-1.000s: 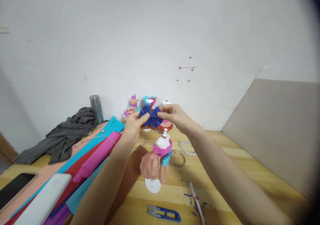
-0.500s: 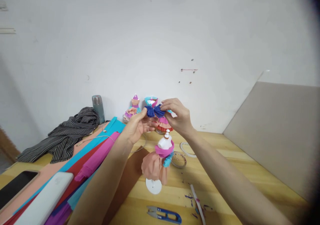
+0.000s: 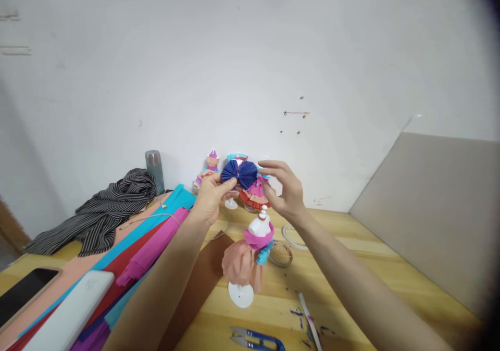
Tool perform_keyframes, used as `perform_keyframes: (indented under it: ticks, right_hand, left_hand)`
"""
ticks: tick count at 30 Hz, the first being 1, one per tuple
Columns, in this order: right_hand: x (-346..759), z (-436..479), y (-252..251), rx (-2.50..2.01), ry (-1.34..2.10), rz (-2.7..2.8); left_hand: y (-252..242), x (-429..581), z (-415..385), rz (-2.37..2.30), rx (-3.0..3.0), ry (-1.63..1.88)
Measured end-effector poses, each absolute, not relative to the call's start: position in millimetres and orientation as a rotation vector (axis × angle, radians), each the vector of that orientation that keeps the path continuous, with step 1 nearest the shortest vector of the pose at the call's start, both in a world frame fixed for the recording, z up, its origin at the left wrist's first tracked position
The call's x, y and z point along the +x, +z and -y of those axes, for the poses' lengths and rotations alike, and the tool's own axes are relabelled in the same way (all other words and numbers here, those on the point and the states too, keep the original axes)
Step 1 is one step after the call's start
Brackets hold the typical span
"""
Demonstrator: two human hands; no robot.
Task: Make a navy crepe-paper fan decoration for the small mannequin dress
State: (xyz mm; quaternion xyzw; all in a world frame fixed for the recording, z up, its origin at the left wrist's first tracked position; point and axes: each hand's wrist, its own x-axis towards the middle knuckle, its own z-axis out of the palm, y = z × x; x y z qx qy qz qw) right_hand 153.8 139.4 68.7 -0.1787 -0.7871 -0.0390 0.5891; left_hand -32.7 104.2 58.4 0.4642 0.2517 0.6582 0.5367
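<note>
A dark blue pleated paper bow (image 3: 247,175) is held up above the table, its two fans spread wide. My left hand (image 3: 214,195) pinches it near its middle, thumb in front. Just right of the bow, my right hand (image 3: 284,190) has its fingers apart and holds nothing. Below both hands stands a small white mannequin (image 3: 259,227) on a round base, dressed in a peach crepe paper skirt (image 3: 240,260) with a magenta band and a light blue piece at its side. Behind the bow are several more dressed mannequins, partly covered by my hands.
Blue-handled thread snips (image 3: 258,339), a white strip (image 3: 310,322) and blue scraps lie in front. Wire coils (image 3: 281,253) are right of the mannequin. Coloured paper (image 3: 152,247), a white power bank (image 3: 70,312), a phone (image 3: 27,293), a striped cloth (image 3: 113,205) and a flask (image 3: 154,171) are left.
The bow's fans now look wider and face me more fully. My right hand has let go of the bow and moved slightly right, while my left hand keeps hold of it.
</note>
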Motion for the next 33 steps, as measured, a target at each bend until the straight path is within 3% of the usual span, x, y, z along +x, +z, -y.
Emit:
perform_keyframes:
  ticks: [3,6,20,33]
  right_hand:
    - [150.8,-136.0,75.5,-0.553,0.498,1.693]
    - [146.5,-137.6,81.8,-0.609,0.802,1.638]
    - [138.9,-117.8,94.6,-0.582,0.959,1.626]
    - [144.6,-25.2,96.6,-0.507,0.878,1.649]
  left_hand:
    - [59.5,-32.2,-102.1,-0.604,1.138,1.576]
    - [60.7,-29.6,-101.1,-0.593,1.184,1.567]
    - [57.3,-27.6,-99.2,-0.597,1.327,1.625]
    - [89.8,-36.2,-3.5,-0.907,1.914,1.562]
